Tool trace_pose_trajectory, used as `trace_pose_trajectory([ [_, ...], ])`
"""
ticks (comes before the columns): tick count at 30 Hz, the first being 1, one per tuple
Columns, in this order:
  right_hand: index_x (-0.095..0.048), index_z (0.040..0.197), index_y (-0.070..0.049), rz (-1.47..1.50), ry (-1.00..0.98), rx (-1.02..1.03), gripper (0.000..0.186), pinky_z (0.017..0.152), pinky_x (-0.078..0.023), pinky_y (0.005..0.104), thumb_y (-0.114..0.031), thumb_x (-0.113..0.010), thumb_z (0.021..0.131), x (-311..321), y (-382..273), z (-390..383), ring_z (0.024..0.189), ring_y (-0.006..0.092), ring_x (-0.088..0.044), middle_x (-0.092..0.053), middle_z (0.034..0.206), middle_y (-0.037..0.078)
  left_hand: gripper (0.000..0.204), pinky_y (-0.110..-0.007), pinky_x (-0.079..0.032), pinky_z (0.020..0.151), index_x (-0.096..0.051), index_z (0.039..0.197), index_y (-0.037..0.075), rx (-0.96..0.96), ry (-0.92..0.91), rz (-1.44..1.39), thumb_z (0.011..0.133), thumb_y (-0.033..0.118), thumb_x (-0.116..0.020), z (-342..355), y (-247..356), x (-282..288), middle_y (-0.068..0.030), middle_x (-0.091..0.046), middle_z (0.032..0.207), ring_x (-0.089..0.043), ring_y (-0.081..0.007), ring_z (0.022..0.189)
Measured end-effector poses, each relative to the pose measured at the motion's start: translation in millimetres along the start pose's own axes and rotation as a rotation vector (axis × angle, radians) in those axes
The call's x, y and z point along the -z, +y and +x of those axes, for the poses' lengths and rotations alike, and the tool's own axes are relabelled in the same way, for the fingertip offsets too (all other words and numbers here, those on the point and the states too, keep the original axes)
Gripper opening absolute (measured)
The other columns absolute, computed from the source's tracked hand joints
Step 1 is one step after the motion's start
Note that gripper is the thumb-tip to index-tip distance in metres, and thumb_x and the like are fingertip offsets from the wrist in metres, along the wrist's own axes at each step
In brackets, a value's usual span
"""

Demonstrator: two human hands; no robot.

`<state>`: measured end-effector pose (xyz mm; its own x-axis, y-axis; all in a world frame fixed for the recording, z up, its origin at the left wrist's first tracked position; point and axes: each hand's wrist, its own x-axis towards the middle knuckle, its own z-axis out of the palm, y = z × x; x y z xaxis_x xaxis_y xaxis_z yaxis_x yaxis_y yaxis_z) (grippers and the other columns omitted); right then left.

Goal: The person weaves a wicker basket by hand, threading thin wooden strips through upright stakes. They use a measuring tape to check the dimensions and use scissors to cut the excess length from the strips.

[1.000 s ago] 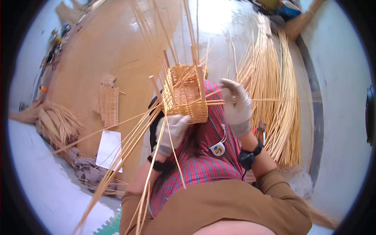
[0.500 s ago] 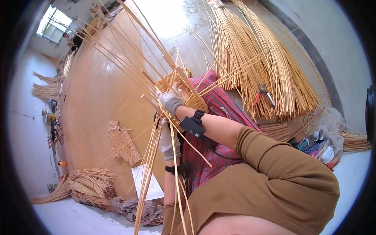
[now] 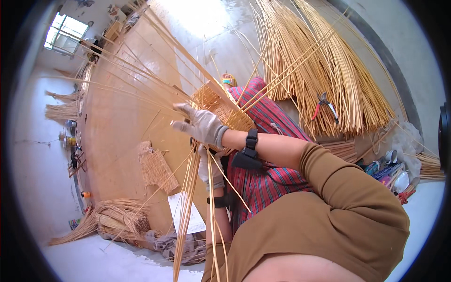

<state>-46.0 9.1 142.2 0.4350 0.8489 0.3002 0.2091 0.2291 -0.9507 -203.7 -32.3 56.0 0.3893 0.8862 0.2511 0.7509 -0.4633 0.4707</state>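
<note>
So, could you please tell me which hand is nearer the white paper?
Left: the left hand is up and right of the paper in the picture; the right hand is higher, farther off.

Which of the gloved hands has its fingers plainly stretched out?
The right hand, uppermost, its fingers pointing left past the woven basket; the left hand is lower in the view, its fingers mostly hidden.

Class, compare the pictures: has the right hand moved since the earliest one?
Yes, leftward: judged against the cane pile, the right hand was close by its left edge and is now well away to its left.
</note>
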Motion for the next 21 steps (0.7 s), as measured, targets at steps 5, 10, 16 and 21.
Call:
trace_pose_trajectory([
  [5, -0.056, 0.126, -0.006, 0.245, 0.092, 0.227, 0.038, 0.083, -0.057, 0.0372, -0.029, -0.069, 0.098, 25, -3, -1, 0.088, 0.0286, -0.072, -0.073, 0.096, 0.014, 0.066, -0.050, -0.050, 0.058, -0.045, 0.129, 0.019, 0.018, -0.018, -0.018, 0.081, 0.038, -0.085, 11, -4, -18, -0.0127, -0.068, 0.079, -0.068, -0.0394, 0.067],
  [10, -0.060, 0.115, -0.004, 0.872, -0.040, -0.097, 0.014, 0.085, -0.059, 0.0324, -0.013, -0.058, 0.106, 100, 88, -73, 0.088, 0.0163, -0.071, -0.072, 0.096, 0.007, 0.060, -0.047, -0.053, 0.062, -0.048, 0.123, 0.013, -0.106, 0.049, -0.085, 0.083, 0.036, -0.086, 11, 6, -4, -0.0147, -0.071, 0.090, -0.069, -0.0402, 0.073],
  [16, -0.069, 0.110, -0.001, 0.557, 0.178, -0.399, 0.016, 0.088, -0.059, 0.0320, -0.014, -0.061, 0.105, 139, 65, -72, 0.092, 0.0165, -0.072, -0.074, 0.100, 0.007, 0.039, -0.037, -0.055, 0.069, -0.058, 0.130, 0.005, -0.258, 0.187, -0.045, 0.094, 0.009, -0.074, 1, 43, 1, -0.0133, -0.070, 0.088, -0.069, -0.0258, 0.075],
  [21, -0.070, 0.112, -0.004, 0.594, 0.201, -0.434, 0.014, 0.085, -0.060, 0.0290, -0.009, -0.069, 0.099, 143, 75, -90, 0.090, 0.0141, -0.071, -0.074, 0.102, 0.004, 0.060, -0.034, -0.059, 0.062, -0.024, 0.159, 0.008, 0.114, -0.012, -0.581, 0.107, 0.014, -0.053, 42, 81, -15, -0.0208, -0.062, 0.126, -0.071, -0.0215, 0.074],
])
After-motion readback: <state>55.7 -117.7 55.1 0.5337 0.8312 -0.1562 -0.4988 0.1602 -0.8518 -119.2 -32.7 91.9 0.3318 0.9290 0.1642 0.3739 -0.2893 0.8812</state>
